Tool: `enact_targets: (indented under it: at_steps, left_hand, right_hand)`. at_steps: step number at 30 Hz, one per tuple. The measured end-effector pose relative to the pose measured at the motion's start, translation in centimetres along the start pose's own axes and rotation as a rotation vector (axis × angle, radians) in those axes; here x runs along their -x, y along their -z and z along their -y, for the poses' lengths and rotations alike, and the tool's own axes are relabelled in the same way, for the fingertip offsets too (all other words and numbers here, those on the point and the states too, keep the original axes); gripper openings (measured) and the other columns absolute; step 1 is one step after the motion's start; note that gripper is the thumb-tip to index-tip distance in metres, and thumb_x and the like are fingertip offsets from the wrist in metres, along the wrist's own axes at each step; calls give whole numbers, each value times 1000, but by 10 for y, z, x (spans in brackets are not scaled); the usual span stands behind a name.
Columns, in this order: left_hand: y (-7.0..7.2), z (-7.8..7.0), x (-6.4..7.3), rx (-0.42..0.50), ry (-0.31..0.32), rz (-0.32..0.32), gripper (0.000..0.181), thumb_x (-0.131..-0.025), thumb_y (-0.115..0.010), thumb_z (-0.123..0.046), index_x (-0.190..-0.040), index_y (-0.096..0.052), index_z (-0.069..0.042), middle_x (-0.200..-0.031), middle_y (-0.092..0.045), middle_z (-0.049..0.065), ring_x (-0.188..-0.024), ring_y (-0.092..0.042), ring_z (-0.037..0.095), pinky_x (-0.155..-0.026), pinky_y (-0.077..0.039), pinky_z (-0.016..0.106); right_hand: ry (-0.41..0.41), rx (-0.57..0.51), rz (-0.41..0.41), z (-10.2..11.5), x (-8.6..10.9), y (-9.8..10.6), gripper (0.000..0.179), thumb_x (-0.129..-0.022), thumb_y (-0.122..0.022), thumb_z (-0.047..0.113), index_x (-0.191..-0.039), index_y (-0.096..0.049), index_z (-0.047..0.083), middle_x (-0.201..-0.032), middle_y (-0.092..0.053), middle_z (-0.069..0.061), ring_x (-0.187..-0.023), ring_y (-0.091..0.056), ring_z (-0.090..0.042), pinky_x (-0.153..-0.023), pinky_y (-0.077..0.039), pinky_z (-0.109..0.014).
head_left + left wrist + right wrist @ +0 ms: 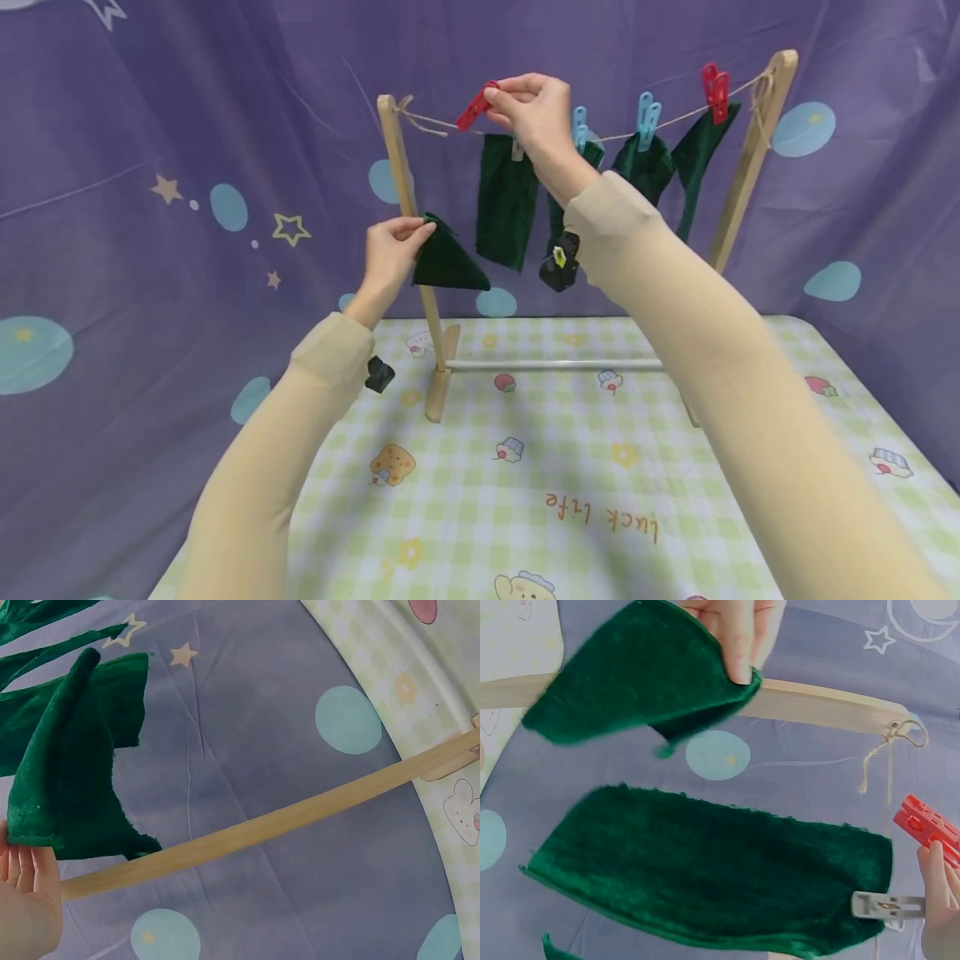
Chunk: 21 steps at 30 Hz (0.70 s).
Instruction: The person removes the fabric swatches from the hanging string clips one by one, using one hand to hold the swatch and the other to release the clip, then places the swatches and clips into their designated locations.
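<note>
In the head view my left hand [392, 254] pinches a dark green velvety cloth piece [448, 265] by its upper corner, beside the rack's left post. The same cloth [71, 772] droops from the fingers in the left wrist view. My right hand [536, 112] is raised at the string and pinches a red clothespin [474, 108]; the right wrist view shows this clothespin [928, 825] apart from any cloth. Just below that hand hangs a larger green cloth [507, 200], clipped to the string by a grey clothespin [885, 905].
A wooden rack's left post [399, 158] and right post [753, 158] carry the string [615, 136]. Blue clothespins [647, 123] and a red clothespin [716, 93] hold more green pieces [701, 162] there. A white bar [555, 364] joins the feet above a checked tablecloth [465, 517].
</note>
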<state>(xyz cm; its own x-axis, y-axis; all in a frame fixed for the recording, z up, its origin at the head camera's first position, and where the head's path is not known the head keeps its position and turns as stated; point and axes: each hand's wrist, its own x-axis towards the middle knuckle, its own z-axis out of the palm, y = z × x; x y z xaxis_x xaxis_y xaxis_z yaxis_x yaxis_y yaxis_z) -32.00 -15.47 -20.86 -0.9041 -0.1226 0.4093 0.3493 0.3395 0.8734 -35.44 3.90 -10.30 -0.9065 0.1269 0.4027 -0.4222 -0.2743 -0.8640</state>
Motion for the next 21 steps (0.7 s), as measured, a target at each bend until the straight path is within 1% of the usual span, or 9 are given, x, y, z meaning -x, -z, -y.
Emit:
enact_targets:
  at_steps: [3,5,9,12,18,21]
  left_hand:
    - [0,3,2,-11,-3,13,29,-80,-66,-19,-98,-66,2,-72,-63,-4,-55,-53,3,-52,-44,15]
    - [1,4,3,-20,-6,21,29,-80,-66,-20,-99,-66,2,-74,-64,-3,-57,-54,3,-53,-44,15]
    - [2,7,5,-29,-9,53,31,-81,-65,-21,-101,-65,2,-80,-65,1,-61,-55,3,-55,-45,16]
    - [5,10,8,-52,-13,68,30,-81,-65,-21,-102,-65,1,-82,-66,2,-64,-56,3,-57,-45,16]
    - [12,12,14,-114,-20,86,31,-80,-66,-24,-101,-66,-2,-83,-66,-1,-76,-57,6,-69,-45,20]
    - [15,14,17,-153,-12,107,33,-80,-65,-28,-103,-66,-3,-86,-67,1,-83,-58,11,-76,-46,24]
  right_hand:
    - [22,-9,15,8,8,3,17,-76,-65,1,-89,-61,-9,-91,-65,-16,-78,-64,-19,-71,-52,-22]
    - [22,-13,22,14,14,6,18,-76,-65,0,-90,-60,-10,-91,-64,-17,-78,-64,-20,-71,-52,-23]
    - [6,-30,38,19,20,13,20,-75,-66,0,-91,-60,-9,-90,-64,-17,-76,-64,-20,-71,-52,-24]
    - [-4,-20,64,19,26,18,24,-73,-68,2,-93,-60,-9,-90,-64,-16,-76,-64,-21,-72,-52,-25]
    - [0,65,130,14,41,28,28,-72,-71,6,-96,-61,-6,-93,-64,-14,-82,-63,-20,-75,-51,-25]
    - [3,103,143,10,48,35,28,-72,-72,7,-96,-61,-4,-93,-64,-13,-83,-62,-20,-75,-51,-26]
